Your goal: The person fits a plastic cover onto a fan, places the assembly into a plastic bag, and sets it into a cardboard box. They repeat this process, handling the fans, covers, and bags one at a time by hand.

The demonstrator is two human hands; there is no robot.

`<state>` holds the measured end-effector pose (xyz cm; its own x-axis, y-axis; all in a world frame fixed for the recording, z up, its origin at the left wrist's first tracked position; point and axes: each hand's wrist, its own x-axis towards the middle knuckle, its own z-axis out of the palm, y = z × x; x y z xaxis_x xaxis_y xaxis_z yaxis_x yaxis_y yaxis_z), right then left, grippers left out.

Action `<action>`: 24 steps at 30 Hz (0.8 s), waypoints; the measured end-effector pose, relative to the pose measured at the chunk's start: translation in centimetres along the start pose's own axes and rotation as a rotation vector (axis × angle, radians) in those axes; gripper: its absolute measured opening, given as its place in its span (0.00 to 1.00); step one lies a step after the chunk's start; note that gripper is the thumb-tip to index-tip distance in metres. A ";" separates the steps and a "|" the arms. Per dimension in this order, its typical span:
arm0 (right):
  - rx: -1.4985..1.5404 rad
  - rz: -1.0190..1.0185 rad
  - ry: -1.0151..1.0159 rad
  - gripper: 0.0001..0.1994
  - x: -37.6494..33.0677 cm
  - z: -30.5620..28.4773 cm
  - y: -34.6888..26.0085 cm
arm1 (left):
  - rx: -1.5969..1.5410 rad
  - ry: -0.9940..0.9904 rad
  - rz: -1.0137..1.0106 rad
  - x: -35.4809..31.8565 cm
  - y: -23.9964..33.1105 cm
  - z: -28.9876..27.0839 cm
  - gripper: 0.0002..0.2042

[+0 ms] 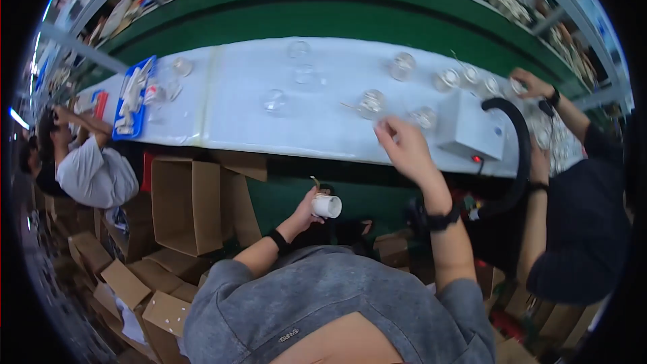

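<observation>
My left hand (306, 210), low in front of the bench edge, is closed round a white cylinder (327, 207) with a hollow round end. A thin tan strip sticks up beside it. Over the near edge of the bench is my right hand (410, 150), thumb and forefinger a little apart, with nothing visible between them. Just beyond its fingertips stands a clear round container (371, 104) with something whitish inside and a thin strip out to its left. Another filled clear container (423, 118) is right of that hand.
Clear empty-looking containers (275, 101) stand mid-bench. A blue tray (128, 128) of white parts lies left. At right are a white box (474, 125) with a bent black hose (520, 141) and a co-worker's hand (532, 84). Cardboard boxes (176, 207) crowd the lower left.
</observation>
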<state>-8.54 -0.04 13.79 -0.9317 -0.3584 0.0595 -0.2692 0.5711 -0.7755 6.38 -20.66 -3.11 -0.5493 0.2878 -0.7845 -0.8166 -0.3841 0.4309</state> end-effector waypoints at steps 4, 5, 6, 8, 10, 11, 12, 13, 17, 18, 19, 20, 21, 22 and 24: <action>-0.382 -0.030 -0.022 0.24 15.5 6.4 -2.8 | -0.206 0.095 0.194 -2.1 1.3 -5.9 0.22; -0.498 0.022 -0.011 0.28 18.2 8.3 -2.8 | -0.215 0.089 0.206 -2.3 1.5 -6.7 0.22; -0.504 0.007 -0.009 0.28 20.1 10.2 -3.1 | -0.259 0.110 0.257 -2.8 1.7 -7.5 0.21; -0.592 0.198 -0.018 0.32 23.3 13.3 -3.4 | -0.333 0.140 0.360 -3.5 2.4 -8.6 0.21; -0.655 0.252 -0.116 0.34 25.0 15.6 -2.5 | -0.368 0.183 0.373 -4.1 2.6 -9.0 0.20; -0.710 0.323 -0.227 0.35 25.4 15.8 -2.6 | -0.403 0.232 0.366 -4.2 2.8 -9.1 0.20; -0.713 0.336 -0.197 0.35 25.9 15.5 -2.5 | -0.382 0.208 0.370 -4.0 3.4 -9.2 0.20; -0.625 0.299 -0.107 0.34 25.8 15.1 -2.5 | -0.372 0.211 0.363 -4.0 3.6 -9.2 0.19; 0.174 -0.005 0.191 0.29 23.3 10.5 -0.6 | -0.245 0.163 0.289 -3.5 4.5 -8.8 0.18; 0.599 0.039 0.088 0.28 20.9 8.5 -2.4 | -0.206 0.167 0.287 -3.3 4.6 -9.1 0.18; 1.024 0.070 -0.002 0.28 17.5 6.5 -4.8 | -0.161 0.164 0.283 -3.2 4.6 -9.2 0.18; 1.236 0.028 -0.018 0.27 14.0 5.0 -4.8 | -0.118 0.124 0.258 -2.7 5.0 -8.7 0.18; 1.445 -0.031 -0.031 0.27 10.4 3.8 -4.3 | -0.044 0.101 0.230 -2.0 5.5 -7.9 0.18; 1.522 -0.032 -0.021 0.27 6.4 3.1 -3.7 | 0.025 0.086 0.206 -1.4 5.9 -7.1 0.18; 1.780 -0.010 0.028 0.26 -1.8 3.0 -1.8 | 0.127 0.051 0.167 -0.4 6.3 -5.2 0.17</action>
<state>-5.63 -2.65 13.24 -0.9404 -0.3343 0.0630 0.2718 -0.8497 -0.4518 2.40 -27.75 -2.42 -0.6714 0.1832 -0.7181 -0.7329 -0.3079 0.6067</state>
